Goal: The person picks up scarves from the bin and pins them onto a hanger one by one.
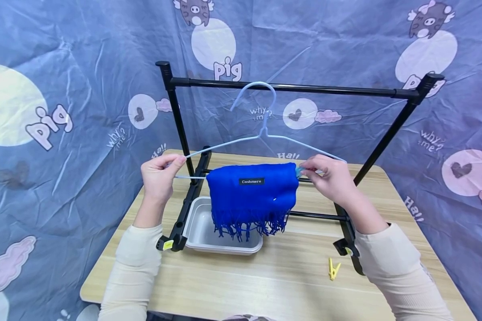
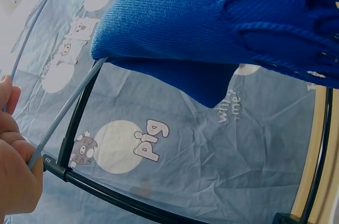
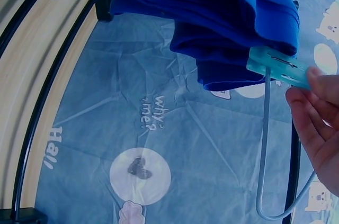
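A blue fringed scarf (image 1: 253, 191) with a "Cashmere" label hangs folded over the bottom bar of a light blue hanger (image 1: 233, 141). My left hand (image 1: 160, 176) grips the hanger's left corner; in the left wrist view the wire runs through the curled fingers (image 2: 16, 155). At the scarf's right edge my right hand (image 1: 329, 176) pinches a teal clothespin (image 3: 278, 65) between thumb and fingertips. The right wrist view shows its jaws at the scarf's edge, over the hanger's bar. The hanger's hook overlaps the rack's top rail in the head view.
A black rack (image 1: 305, 88) stands on the wooden table (image 1: 289, 276) behind the hanger. Below the scarf sits a white basin (image 1: 225, 247), partly hidden by the fringe. A yellow clothespin (image 1: 333, 269) lies near the rack's right foot. Patterned blue cloth (image 1: 88, 187) surrounds the table.
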{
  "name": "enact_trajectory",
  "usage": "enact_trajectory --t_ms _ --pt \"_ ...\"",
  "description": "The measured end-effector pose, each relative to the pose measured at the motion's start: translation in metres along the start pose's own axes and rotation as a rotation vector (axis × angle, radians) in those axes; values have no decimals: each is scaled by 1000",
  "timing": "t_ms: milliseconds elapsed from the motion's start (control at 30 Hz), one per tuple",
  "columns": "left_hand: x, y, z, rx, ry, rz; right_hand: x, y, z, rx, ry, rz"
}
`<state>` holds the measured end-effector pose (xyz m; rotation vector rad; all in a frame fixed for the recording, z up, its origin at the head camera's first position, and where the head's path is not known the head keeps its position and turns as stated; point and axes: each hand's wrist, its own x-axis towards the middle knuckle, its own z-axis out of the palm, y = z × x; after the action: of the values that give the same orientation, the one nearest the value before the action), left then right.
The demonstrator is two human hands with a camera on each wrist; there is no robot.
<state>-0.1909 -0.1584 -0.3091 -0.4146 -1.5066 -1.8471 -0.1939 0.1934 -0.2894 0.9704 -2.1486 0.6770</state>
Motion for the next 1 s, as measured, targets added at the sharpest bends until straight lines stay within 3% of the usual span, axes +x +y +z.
enact_trajectory --t_ms 400,800,1000 --pt "1 -2 -3 16 -14 3 -1 -1 1 50 -7 50" --pt "0 -3 -9 102 -59 -9 -2 -4 -7 119 67 69" --pt "-1 -4 -8 71 -40 -21 -3 -4 -4 113 51 59"
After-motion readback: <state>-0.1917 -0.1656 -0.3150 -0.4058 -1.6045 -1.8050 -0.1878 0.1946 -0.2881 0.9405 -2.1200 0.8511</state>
